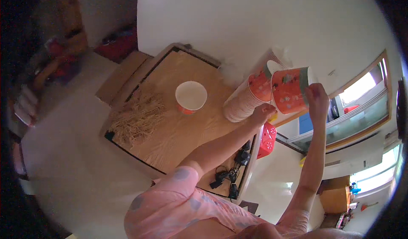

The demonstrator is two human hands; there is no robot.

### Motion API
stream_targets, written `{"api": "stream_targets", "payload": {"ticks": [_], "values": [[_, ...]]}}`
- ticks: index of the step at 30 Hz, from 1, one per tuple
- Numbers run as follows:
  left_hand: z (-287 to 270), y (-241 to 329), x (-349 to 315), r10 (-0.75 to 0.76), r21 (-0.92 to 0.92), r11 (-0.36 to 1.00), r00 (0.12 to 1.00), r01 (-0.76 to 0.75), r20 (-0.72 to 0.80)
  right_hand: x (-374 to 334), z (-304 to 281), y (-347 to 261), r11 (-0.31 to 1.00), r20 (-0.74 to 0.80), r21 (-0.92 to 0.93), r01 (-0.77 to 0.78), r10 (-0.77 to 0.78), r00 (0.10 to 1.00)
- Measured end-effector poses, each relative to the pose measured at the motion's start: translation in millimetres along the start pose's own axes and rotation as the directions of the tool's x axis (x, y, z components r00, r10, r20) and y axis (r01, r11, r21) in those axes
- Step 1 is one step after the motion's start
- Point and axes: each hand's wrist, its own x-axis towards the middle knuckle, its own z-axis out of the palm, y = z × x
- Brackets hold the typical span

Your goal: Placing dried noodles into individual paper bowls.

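A red-orange paper tub (290, 91) with a green band and pale printed shapes is tilted on its side above the table's right edge. My right hand (318, 99) grips its banded rim. Just left of it leans a long nested stack of paper tubs (243, 103), its end tub red with a green band as well. My left hand (264, 111) is closed at the lower edge where the stack's end meets the held tub; its fingertips are partly hidden. A single white-lined paper tub (191, 96) stands upright on the wooden tabletop (204, 130).
Shredded straw-coloured filler (138, 118) lies at the table's left side. Black adapters and cables (231, 175) sit near its front right corner. A red perforated basket (267, 141) is beside the right edge. A cardboard box (123, 77) stands behind on the left; a white wall runs behind.
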Motion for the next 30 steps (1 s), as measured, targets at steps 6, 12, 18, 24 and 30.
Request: {"api": "stream_targets", "payload": {"ticks": [6,12,18,24,30], "values": [[-5.7,-26.1,50.6,-0.052,-0.1,0.994,0.986,0.036,-0.157,35.7,16.7,53.1,0.999,0.027,-0.001,0.053,-0.053,0.998],[-23.0,-47.8,74.0,0.052,-0.097,0.992,0.949,-0.086,-0.312,62.0,43.3,73.0,1.0,0.085,0.025,-0.017,0.015,0.996],[-37.9,-51.4,78.9,-0.022,-0.109,0.994,0.929,-0.019,-0.369,79.3,63.8,86.6,0.996,0.123,0.081,-0.044,0.034,0.992],[-23.9,-37.9,71.4,-0.005,0.189,0.979,0.936,0.076,-0.351,85.9,72.9,95.2,1.0,0.164,0.028,-0.001,-0.003,0.987],[-21.9,-41.1,67.1,-0.116,0.105,0.982,0.941,0.157,-0.319,87.6,86.7,93.8,0.998,0.172,0.01,-0.062,0.059,0.983]]}}
